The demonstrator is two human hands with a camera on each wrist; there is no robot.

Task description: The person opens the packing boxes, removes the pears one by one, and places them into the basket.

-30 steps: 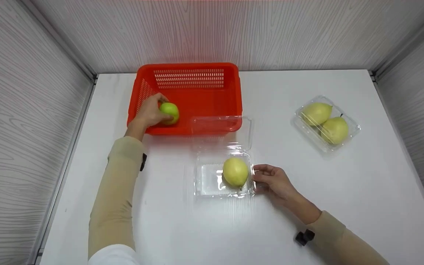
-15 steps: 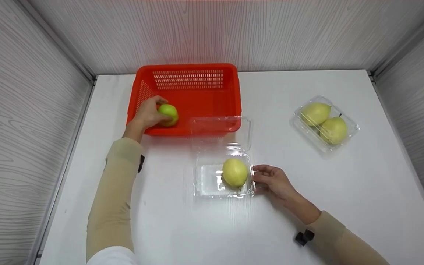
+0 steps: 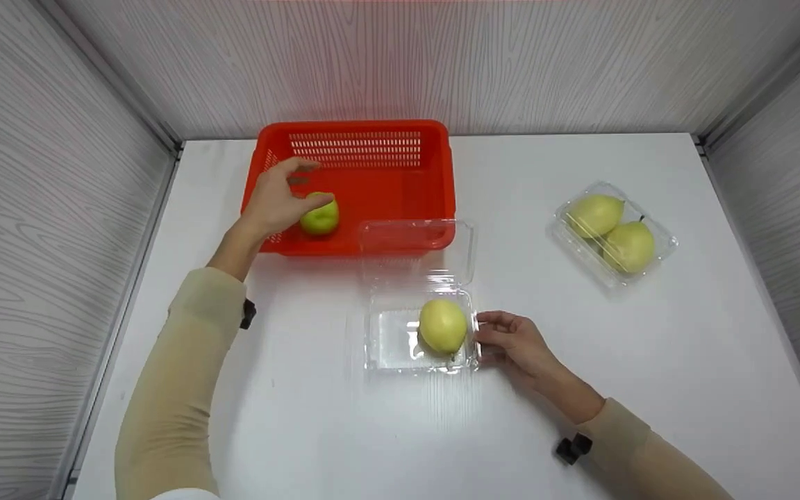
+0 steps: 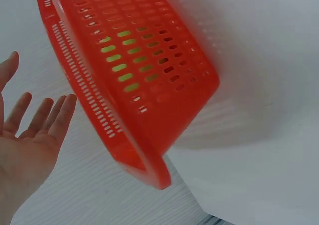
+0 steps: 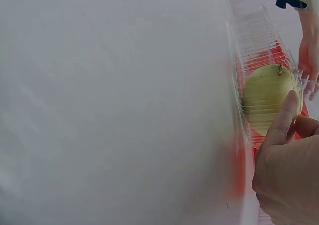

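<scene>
In the head view my left hand (image 3: 276, 200) hovers over the left side of the red basket (image 3: 400, 187), fingers spread and holding nothing. Just below its thumb, a green apple (image 3: 321, 221) lies on the basket floor. The left wrist view shows the same hand (image 4: 30, 152) with fingers extended beside the basket wall (image 4: 124, 80). My right hand (image 3: 523, 345) pinches the right edge of a clear plastic clamshell (image 3: 394, 340), its lid folded back against the basket. One yellow pear (image 3: 443, 325) sits in the right half of that clamshell.
Toward the back right stands a second clear clamshell (image 3: 610, 276) with two yellow pears (image 3: 596, 215) inside. Wood-grain panels (image 3: 567, 62) enclose the white table (image 3: 344, 430) at the back and sides.
My left hand has let go of the green apple, spread its fingers and lifted up and back to the left. The apple stays in the basket. My right hand has not moved.
</scene>
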